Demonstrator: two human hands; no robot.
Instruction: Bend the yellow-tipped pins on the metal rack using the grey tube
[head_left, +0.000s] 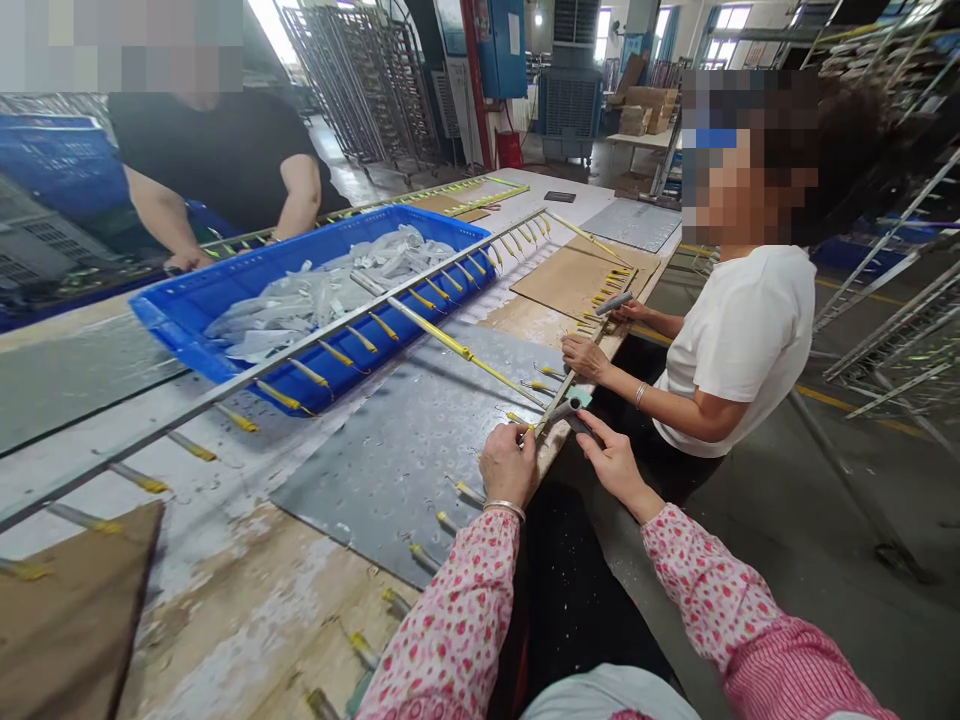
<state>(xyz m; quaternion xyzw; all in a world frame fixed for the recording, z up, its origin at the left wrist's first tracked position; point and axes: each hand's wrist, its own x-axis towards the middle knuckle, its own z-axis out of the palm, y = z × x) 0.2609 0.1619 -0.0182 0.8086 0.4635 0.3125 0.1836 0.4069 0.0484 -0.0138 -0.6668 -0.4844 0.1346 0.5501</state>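
Note:
My left hand is at the near bar of a long metal hanging rack, thumb and fingers pinched together. Whatever they pinch is hidden behind the fingertips. My right hand grips a short grey tube just right of that bar, its hollow end facing up. Along the near bar several grey hooks with yellow ends point inward over a grey sheet. More yellow-tipped hooks hang from the rack's far bar, and a yellow crosspiece joins the two sides.
A blue crate of translucent, pale pieces stands beyond the far bar. A co-worker in a white shirt sits at my right, holding another grey tube over the rack. Across the table is a person in a dark shirt. Brown board lies at lower left.

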